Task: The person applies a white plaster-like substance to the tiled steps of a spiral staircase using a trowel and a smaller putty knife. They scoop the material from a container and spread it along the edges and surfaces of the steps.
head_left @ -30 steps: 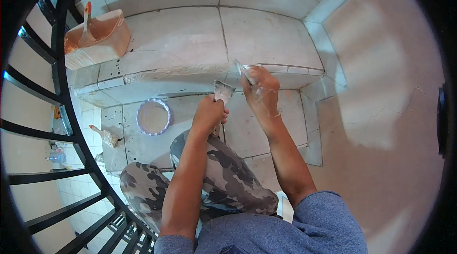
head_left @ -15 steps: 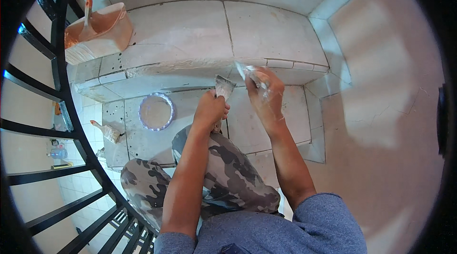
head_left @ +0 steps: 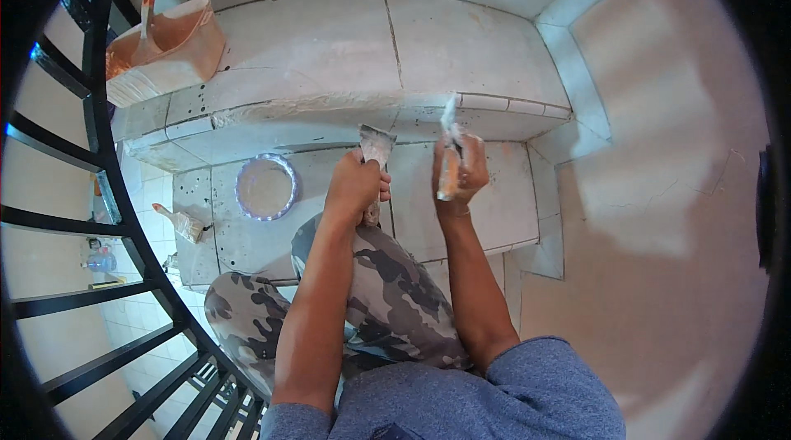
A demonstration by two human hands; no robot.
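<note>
My left hand (head_left: 353, 184) is closed around the handle of a putty knife (head_left: 378, 143), its wide blade pointing away from me and coated with pale filler. To its right, my right hand (head_left: 470, 164) grips a second narrow tool, which looks like a putty knife (head_left: 449, 175) seen on edge. An orange-brown patch shows on its smeared handle, and white filler covers its far end. That tip overlaps the edge of the tiled step (head_left: 329, 102) in the picture; contact is unclear. Rough filler runs along this edge, left of the small trim tiles.
A round tub (head_left: 268, 186) with a blue-white rim stands on the lower tread. Left of it lies a paint brush (head_left: 188, 226). A plastic container (head_left: 177, 53) with a brush in it sits on the upper step. Black railings (head_left: 111, 135) border the left, a wall (head_left: 667, 217) the right.
My right hand has turned, so its tool now points away from me with its handle showing. The tool's tip has shifted right. My left hand stays nearly in place with its putty knife.
</note>
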